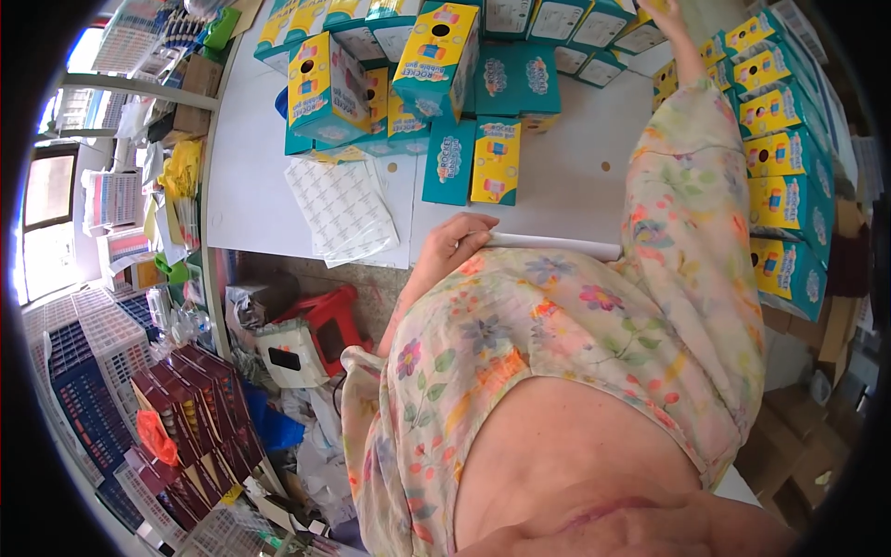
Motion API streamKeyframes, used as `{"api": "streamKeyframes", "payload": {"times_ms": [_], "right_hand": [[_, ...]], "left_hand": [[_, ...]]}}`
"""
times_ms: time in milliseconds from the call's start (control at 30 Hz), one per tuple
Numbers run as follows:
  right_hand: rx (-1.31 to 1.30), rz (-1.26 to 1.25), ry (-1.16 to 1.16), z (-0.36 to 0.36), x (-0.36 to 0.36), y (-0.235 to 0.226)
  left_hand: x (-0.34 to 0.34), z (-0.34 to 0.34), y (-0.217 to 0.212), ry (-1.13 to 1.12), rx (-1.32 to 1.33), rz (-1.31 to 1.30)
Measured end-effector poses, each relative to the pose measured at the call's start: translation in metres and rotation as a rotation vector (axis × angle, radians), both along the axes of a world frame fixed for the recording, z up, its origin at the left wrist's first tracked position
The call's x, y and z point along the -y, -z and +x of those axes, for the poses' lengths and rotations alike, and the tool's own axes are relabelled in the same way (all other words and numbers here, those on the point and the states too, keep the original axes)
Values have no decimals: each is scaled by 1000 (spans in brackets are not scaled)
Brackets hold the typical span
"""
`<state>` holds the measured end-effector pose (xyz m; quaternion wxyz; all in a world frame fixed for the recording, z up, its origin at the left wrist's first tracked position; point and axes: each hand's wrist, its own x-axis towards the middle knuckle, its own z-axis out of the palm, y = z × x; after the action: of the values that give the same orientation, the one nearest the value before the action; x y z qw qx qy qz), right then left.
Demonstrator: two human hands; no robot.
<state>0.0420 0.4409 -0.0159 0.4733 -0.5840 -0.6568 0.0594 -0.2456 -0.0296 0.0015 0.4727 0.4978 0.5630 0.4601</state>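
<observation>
My left hand (pixel 461 239) rests at the table's front edge with its fingers curled in; whatever they hold, if anything, is hidden. Far off at the upper right, my right hand (pixel 663 17) reaches out beside the back row of boxes, its fingers largely cut off by the picture's rim. Just beyond my left hand stand a teal carton (pixel 449 165) and a yellow-fronted toy carton (pixel 496 162), side by side. Behind them, more yellow-and-teal cartons (pixel 436 58) are stacked, some with a round dark hole on top.
White sheets of small printed labels (pixel 342 212) overhang the table (pixel 566 209) at front left. Rows of similar cartons (pixel 778 158) line the right side. Lower left are a red plastic stool (pixel 329 320), a white container (pixel 290 353) and shelves of plastic baskets (pixel 93 371).
</observation>
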Motion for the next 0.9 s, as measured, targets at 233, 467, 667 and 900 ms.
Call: {"api": "streamKeyframes", "payload": {"times_ms": [233,467,667,900], "right_hand": [[-18,-71,102,3,38,8],[-449,56,97,-2,191,17],[-959,-334,-166,4,285,24],[-1139,-1037,-781,-54,320,46]], "left_hand": [[-3,-2,-3,5,-36,-51],[-4,-7,0,23,-103,-127],[-5,-13,3,41,-66,-151],[4,-19,-14,257,-22,-37]]}}
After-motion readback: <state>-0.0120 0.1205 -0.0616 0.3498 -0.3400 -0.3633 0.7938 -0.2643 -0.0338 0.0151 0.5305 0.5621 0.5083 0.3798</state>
